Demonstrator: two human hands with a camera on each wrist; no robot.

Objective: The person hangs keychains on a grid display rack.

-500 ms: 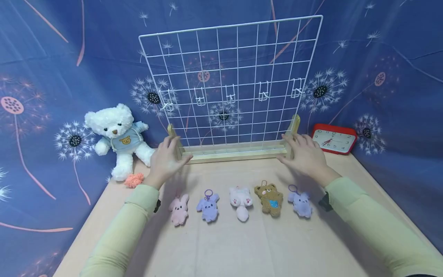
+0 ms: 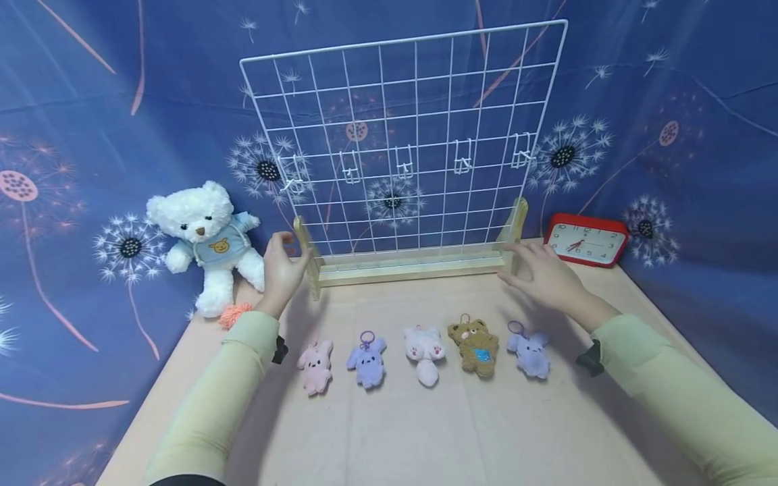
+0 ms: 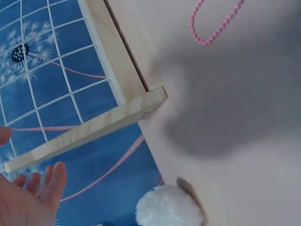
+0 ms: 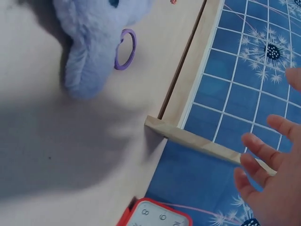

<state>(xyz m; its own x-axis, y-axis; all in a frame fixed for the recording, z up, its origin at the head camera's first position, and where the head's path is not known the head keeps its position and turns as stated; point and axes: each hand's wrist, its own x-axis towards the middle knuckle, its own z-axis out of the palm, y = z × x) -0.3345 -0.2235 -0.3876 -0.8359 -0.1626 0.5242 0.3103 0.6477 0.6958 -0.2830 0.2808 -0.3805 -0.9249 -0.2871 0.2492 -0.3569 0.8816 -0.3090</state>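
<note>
A white wire grid panel (image 2: 398, 101) stands upright in a wooden base (image 2: 413, 272), with several white hooks (image 2: 464, 164) in a row across it. My left hand (image 2: 284, 270) is beside the left wooden upright (image 3: 89, 132); in the left wrist view its fingers are extended around the upright's upper end, with a gap at the thumb. At the right upright (image 4: 202, 145), my right hand (image 2: 543, 273) has its fingers spread and grips nothing. In front lie plush keychains: a pink rabbit (image 2: 315, 368), two purple ones (image 2: 367, 364) (image 2: 531, 356), a white one (image 2: 423, 347) and a brown bear (image 2: 477, 349).
A white teddy bear (image 2: 209, 243) in a blue hoodie sits left of the grid, with an orange yarn bundle (image 2: 234, 315) at its foot. Behind my right hand stands a red clock (image 2: 587, 239). Blue patterned cloth (image 2: 681, 169) hangs behind the table (image 2: 413, 432).
Both hands have moved outward from the wooden uprights, the left one leftward and the right one rightward. The stand and the plush keychains keep their places on the table.
</note>
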